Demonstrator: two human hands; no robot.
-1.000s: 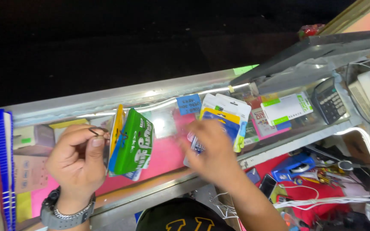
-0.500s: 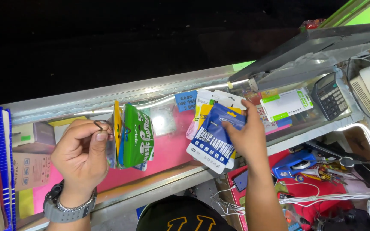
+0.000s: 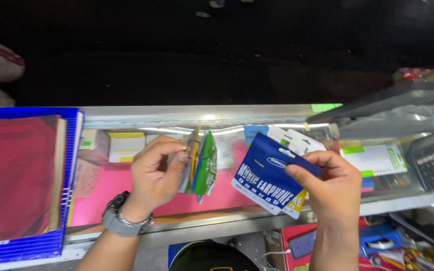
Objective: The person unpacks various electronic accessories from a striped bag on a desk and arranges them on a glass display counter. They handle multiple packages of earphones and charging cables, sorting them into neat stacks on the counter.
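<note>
The right hand [image 3: 335, 188] pinches a blue carded packet [image 3: 269, 173] by its top corner, over the glass desk [image 3: 126, 183] near its front edge; the left hand [image 3: 156, 173] grips a fan of packets [image 3: 203, 165]; light, thin, bendable cards, probably best held at the hanging edge

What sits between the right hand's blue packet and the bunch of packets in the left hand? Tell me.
Nothing visible: only open space above the glass counter separates the blue packet in the right hand from the hanging packets pinched by the left hand.

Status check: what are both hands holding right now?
Left hand pinching bunch of hanging packets. Right hand gripping blue earphone packet. Both over glass counter; nothing blocking.
</note>
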